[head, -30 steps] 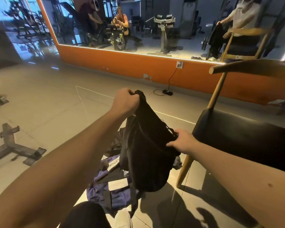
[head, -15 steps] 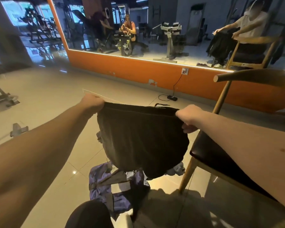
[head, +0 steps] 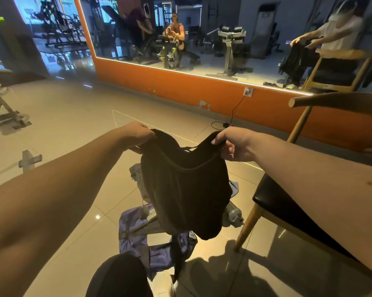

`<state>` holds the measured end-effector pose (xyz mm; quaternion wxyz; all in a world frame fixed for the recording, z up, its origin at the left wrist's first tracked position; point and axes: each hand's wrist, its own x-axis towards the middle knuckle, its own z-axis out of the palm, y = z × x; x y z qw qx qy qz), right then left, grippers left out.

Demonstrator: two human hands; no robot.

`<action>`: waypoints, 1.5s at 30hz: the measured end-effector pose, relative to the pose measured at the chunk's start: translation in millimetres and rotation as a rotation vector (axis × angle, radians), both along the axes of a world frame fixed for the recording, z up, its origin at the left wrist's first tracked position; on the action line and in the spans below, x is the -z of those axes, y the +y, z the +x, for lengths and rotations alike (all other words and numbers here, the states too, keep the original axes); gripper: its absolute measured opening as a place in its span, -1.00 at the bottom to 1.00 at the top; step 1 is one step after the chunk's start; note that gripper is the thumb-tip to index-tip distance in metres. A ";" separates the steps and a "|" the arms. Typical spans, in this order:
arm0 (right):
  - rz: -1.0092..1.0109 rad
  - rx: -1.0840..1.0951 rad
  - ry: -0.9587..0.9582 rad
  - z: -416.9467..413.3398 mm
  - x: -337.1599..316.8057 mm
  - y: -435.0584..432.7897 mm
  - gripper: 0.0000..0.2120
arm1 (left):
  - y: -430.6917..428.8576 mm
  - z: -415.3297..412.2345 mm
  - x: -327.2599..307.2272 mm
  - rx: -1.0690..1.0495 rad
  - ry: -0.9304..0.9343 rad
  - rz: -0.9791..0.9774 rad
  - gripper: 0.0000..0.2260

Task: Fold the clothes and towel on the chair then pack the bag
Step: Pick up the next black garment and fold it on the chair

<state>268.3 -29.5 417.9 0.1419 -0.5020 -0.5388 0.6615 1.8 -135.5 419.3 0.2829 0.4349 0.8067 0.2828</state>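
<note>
A black garment (head: 185, 189) hangs in the air in front of me, its top edge sagging between my hands. My left hand (head: 135, 133) grips its left top corner and my right hand (head: 232, 144) pinches the right top corner. Below it on the floor lies a purple bag (head: 135, 234) with grey straps, partly hidden by the garment. A wooden chair with a black seat (head: 273, 202) stands at the right, under my right forearm.
A grey bottle (head: 234, 215) lies on the floor by the chair's front leg. An orange wall with a mirror (head: 202, 39) runs across the back; a cable and plug (head: 226, 125) lie at its foot. Gym benches stand at the far left. My knee (head: 118, 275) is at the bottom.
My hands have come closer together, so the stretched top edge of the garment now sags and the cloth bunches between them.
</note>
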 end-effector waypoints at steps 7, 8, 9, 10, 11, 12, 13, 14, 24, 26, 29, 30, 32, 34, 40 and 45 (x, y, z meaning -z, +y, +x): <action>0.349 -0.100 -0.294 18.4 13.2 17.3 -0.91 | -3.5 -25.0 -6.4 -0.070 0.061 -0.048 -0.74; 0.364 -0.111 -0.318 24.8 14.7 18.7 -0.89 | -5.9 -28.1 -8.3 -0.071 0.067 -0.063 -0.76; 0.383 -0.122 -0.336 30.6 15.5 19.2 -0.87 | -7.5 -32.4 -9.6 -0.074 0.070 -0.071 -0.77; 0.407 -0.133 -0.344 35.2 16.2 19.4 -0.86 | -10.1 -36.2 -11.6 -0.079 0.082 -0.080 -0.77; 0.435 -0.145 -0.342 38.3 16.5 18.9 -0.85 | -10.4 -42.5 -10.8 -0.084 0.105 -0.085 -0.75; 0.464 -0.153 -0.334 39.7 16.7 18.1 -0.84 | -10.3 -47.6 -9.4 -0.096 0.128 -0.093 -0.71; 0.491 -0.157 -0.326 39.7 17.3 17.3 -0.83 | -8.5 -51.8 -6.8 -0.110 0.137 -0.092 -0.69; 0.515 -0.164 -0.322 39.0 18.1 17.0 -0.81 | -6.5 -53.3 -4.7 -0.120 0.129 -0.086 -0.70; 0.813 -0.224 -0.422 40.9 31.5 14.5 -0.75 | 11.4 -15.3 -1.9 -0.168 -0.055 0.140 -0.89; 0.802 -0.170 -0.429 43.2 34.7 14.0 -0.76 | 8.2 -5.2 -5.0 -0.029 -0.108 0.108 -0.85; 0.774 -0.132 -0.436 50.5 38.8 14.2 -0.68 | -5.3 4.5 -8.4 0.272 -0.094 -0.016 -0.66; 0.765 -0.133 -0.435 53.1 40.3 15.6 -0.63 | -7.9 3.5 -5.0 0.316 -0.003 -0.055 -0.57; 0.713 -0.180 -0.408 59.6 42.4 18.4 -0.55 | -7.3 -4.0 6.3 0.306 0.193 -0.052 -0.41; 0.654 -0.312 -0.382 67.3 43.1 20.2 -0.59 | -4.5 -10.8 16.5 0.258 0.298 0.056 -0.48; 0.919 -0.269 -0.521 75.3 58.5 25.5 -0.70 | 1.8 -20.1 29.6 0.173 0.440 0.273 -0.83; 0.829 -0.133 -0.293 75.8 48.9 15.9 -0.91 | 13.7 -21.3 29.5 0.076 0.515 0.271 -0.75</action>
